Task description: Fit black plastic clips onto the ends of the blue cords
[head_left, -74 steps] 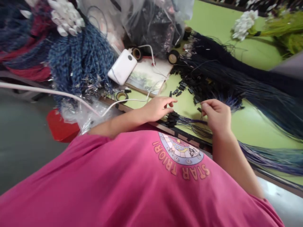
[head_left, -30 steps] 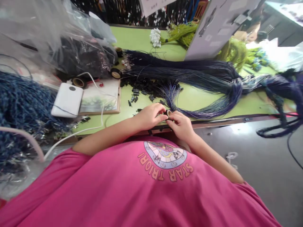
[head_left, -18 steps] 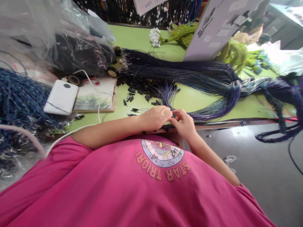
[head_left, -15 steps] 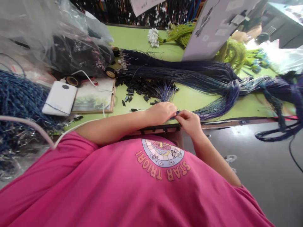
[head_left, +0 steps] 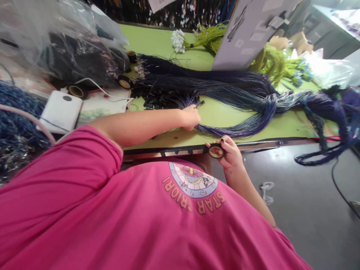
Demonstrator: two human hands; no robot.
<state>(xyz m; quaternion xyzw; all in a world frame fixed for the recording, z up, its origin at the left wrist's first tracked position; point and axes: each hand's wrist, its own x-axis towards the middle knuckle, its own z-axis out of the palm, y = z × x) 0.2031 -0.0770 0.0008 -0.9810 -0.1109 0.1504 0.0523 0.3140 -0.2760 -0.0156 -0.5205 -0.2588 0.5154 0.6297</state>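
My right hand (head_left: pixel 231 154) holds a small roll of black tape (head_left: pixel 216 151) at the green table's near edge (head_left: pixel 180 141). My left hand (head_left: pixel 191 117) reaches out over the table, fingers curled down on the end of a bundle of blue-purple cords (head_left: pixel 225 131). A pile of small black clips (head_left: pixel 160 100) lies just beyond my left hand. The cord bundle curves off to the right across the table.
A white power bank (head_left: pixel 60 111) with a white cable lies on a picture board at left. Tape rolls (head_left: pixel 124 82), a plastic bag of dark parts (head_left: pixel 75 56), blue twisted cords (head_left: pixel 17 127), white flowers (head_left: pixel 177 39), green stems and a grey card (head_left: pixel 247 33) stand behind.
My hands have come apart: the left reached forward onto the cord ends, the right drew back to the table edge with the tape roll. The camera tilted a little.
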